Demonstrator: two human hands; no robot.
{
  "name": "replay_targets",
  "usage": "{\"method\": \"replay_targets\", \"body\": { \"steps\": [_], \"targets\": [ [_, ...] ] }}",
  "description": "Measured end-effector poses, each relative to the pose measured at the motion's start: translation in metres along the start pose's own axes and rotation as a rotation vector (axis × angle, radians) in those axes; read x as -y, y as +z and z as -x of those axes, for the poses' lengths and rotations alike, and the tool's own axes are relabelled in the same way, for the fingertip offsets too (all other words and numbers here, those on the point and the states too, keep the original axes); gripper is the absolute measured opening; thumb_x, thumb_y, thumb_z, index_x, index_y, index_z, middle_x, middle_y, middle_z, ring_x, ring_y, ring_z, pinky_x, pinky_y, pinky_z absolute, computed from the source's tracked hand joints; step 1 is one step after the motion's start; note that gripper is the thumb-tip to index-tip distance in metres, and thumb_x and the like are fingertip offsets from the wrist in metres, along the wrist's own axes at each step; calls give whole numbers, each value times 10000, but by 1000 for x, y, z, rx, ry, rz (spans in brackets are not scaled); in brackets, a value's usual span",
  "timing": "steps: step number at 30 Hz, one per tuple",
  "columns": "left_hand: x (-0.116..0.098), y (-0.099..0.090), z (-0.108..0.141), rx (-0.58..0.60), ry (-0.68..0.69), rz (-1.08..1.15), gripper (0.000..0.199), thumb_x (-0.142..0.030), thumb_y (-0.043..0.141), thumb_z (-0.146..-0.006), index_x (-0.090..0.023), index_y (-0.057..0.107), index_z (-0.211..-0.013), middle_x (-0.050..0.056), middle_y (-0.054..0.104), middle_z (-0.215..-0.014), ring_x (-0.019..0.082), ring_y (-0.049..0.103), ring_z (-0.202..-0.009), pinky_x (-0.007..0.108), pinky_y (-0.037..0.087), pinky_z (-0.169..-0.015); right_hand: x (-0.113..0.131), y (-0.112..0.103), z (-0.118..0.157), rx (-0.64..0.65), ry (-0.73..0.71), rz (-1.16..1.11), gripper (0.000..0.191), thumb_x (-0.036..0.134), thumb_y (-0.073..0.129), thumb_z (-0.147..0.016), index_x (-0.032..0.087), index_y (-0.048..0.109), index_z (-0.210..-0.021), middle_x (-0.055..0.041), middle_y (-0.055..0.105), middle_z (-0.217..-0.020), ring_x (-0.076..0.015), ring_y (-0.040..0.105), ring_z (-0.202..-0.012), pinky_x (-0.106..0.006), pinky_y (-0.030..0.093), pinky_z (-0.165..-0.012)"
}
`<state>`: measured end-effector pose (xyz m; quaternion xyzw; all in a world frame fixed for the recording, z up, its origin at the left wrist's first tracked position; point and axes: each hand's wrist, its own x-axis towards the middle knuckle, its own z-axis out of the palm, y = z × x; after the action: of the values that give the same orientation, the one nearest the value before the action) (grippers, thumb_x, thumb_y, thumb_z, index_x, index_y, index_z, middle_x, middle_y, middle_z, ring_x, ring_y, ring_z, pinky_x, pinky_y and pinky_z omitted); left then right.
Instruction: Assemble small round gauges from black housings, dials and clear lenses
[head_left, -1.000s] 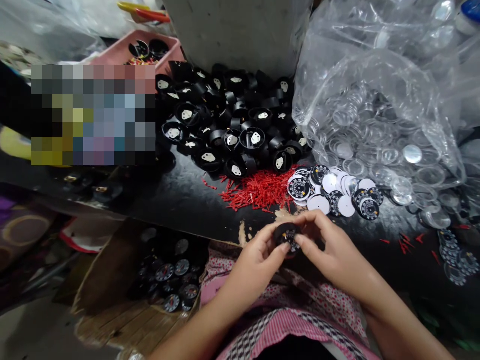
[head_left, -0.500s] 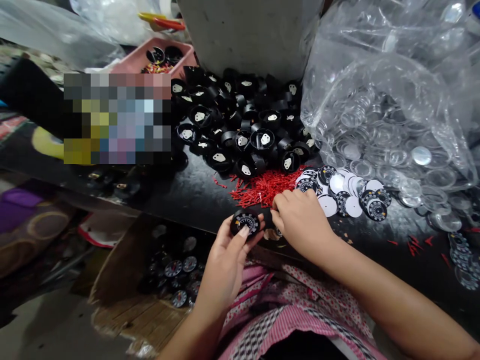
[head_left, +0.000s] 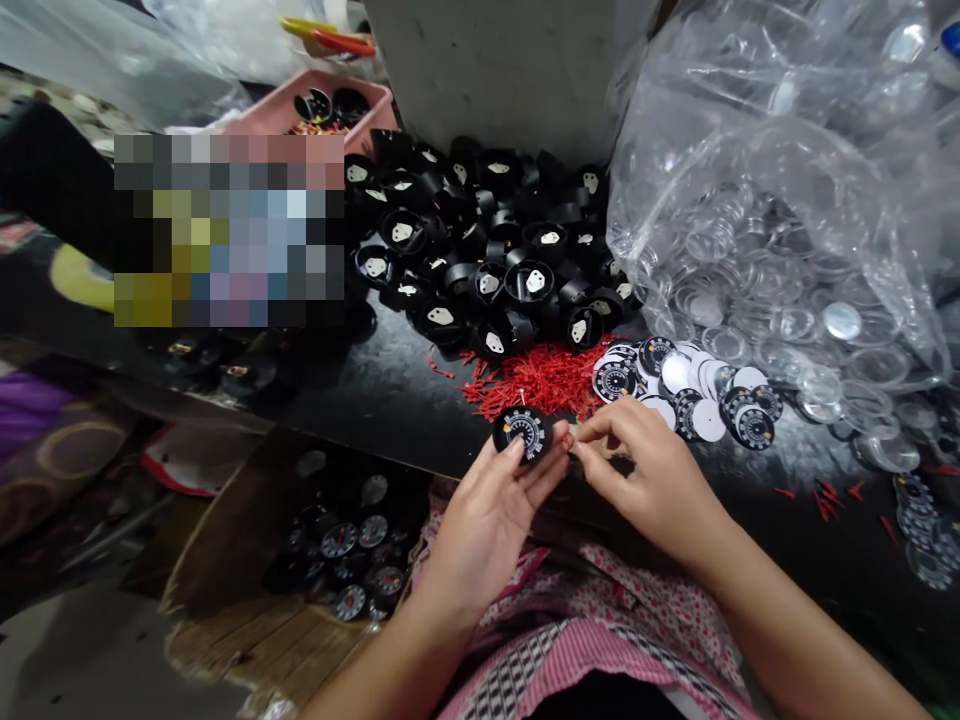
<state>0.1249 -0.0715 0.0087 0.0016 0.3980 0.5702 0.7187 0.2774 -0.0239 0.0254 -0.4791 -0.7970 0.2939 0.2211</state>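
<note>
My left hand (head_left: 491,510) is closed around a round black gauge (head_left: 523,433), its printed dial facing up and my thumb resting on the lower part of the face. Just to the right, my right hand (head_left: 649,465) pinches a small red pointer (head_left: 568,440) between thumb and fingertips, close to the left fingertips. Behind the hands lies a heap of red pointers (head_left: 525,378). Loose dial discs (head_left: 686,395), some white side up and some printed side up, are spread to the right of that heap. Farther back sit piled black gauge housings (head_left: 487,250) with pale metal plates inside.
A clear plastic bag (head_left: 765,130) of transparent round covers (head_left: 802,320) occupies the right. Below the table's left front edge, a cardboard box (head_left: 217,560) holds gauges with pointers. A pink bin (head_left: 375,105) stands at the back left. Scattered pointers (head_left: 829,497) lie at right.
My right hand has come away from beside the red heap towards me, a red pointer now visible at its fingertips. My left hand has shifted right and slightly up with the gauge.
</note>
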Motion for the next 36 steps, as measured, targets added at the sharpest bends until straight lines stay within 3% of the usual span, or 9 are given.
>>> {"method": "replay_targets", "body": {
  "steps": [5, 11, 15, 28, 34, 36],
  "targets": [
    [6, -1, 3, 27, 159, -142, 155, -229, 623, -911, -192, 673, -1053, 70, 749, -1084, 223, 686, -1090, 379, 539, -982, 3, -2, 1, 1, 34, 83, 131, 223, 580, -915, 180, 578, -791, -38, 611, -822, -196, 543, -785, -364, 356, -753],
    [10, -2, -9, 13, 203, -356, 296, -287, 637, -909, -293, 607, -1204, 15, 715, -1115, 177, 669, -1034, 317, 520, -935, 9, -8, 2, -10, 16, -149, 119, 198, 563, -930, 191, 588, -814, -16, 596, -814, -170, 542, -790, -330, 373, -745],
    [17, 0, -13, 84, 191, -492, 239, -298, 630, -910, -290, 629, -1149, 1, 682, -1107, 175, 626, -1062, 308, 477, -965, 11, -9, 2, -10, 74, -77, 136, 196, 571, -929, 188, 604, -797, -14, 587, -789, -180, 533, -784, -347, 353, -746],
    [8, 13, -3, 7, 374, -679, 149, -200, 683, -824, -225, 691, -971, 6, 711, -918, 186, 661, -903, 282, 496, -855, 12, -13, 6, 10, 94, -126, 172, 178, 542, -935, 203, 573, -768, -6, 600, -770, -178, 545, -761, -330, 371, -715],
    [8, 7, 0, -25, 465, -875, 270, -137, 673, -814, -274, 710, -1043, -12, 732, -983, 176, 673, -943, 253, 490, -877, 15, -9, 13, -42, 94, -122, 204, 154, 554, -920, 205, 518, -726, -2, 597, -738, -171, 541, -733, -307, 383, -684],
    [5, 6, 0, 5, 439, -887, 281, -146, 668, -826, -284, 713, -1067, -10, 736, -1033, 180, 672, -996, 257, 485, -915, 15, -10, 14, -40, 114, -112, 220, 172, 568, -915, 206, 511, -705, 1, 591, -713, -168, 536, -704, -302, 383, -660]
  ]
}}
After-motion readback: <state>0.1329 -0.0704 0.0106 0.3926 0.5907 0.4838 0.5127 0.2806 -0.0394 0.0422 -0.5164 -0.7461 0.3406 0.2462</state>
